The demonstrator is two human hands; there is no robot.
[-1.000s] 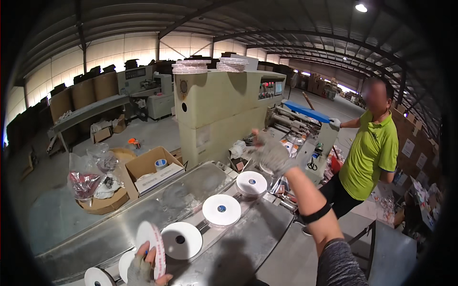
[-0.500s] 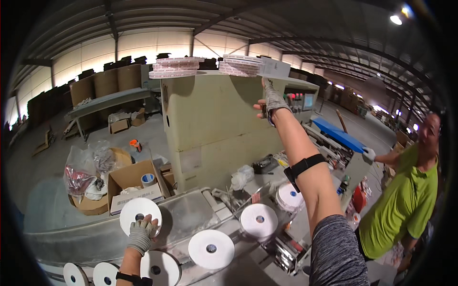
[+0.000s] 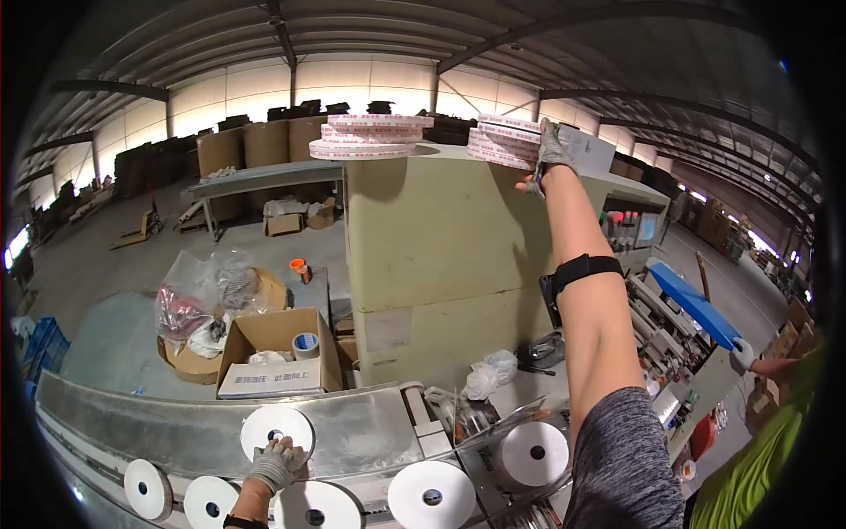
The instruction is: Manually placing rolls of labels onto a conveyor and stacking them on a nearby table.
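My left hand (image 3: 275, 463), in a grey work glove with bare fingertips, grips a white tape roll (image 3: 264, 423) by its near side and core, over the metal machine bed. My right arm stretches up and forward. At its end my gloved right hand (image 3: 553, 157) is against the right side of a stack of flat rolls with red-printed edges (image 3: 502, 145), on top of the cream cabinet (image 3: 441, 238). Its thumb stands apart and the fingers reach up along the top roll; part of them is hidden. A second stack of such rolls (image 3: 366, 141) sits further left.
Several white rolls, one at the front right (image 3: 430, 495), line the machine's near side. A cardboard box (image 3: 330, 353) holding blue-cored tape stands behind the bed. At the right, a person's gloved hand (image 3: 745, 353) touches a blue panel (image 3: 696, 304).
My view has swung left and the scene shifted right. My right hand has moved from the cabinet's front edge up to the right stack. My left hand brought its roll slightly nearer.
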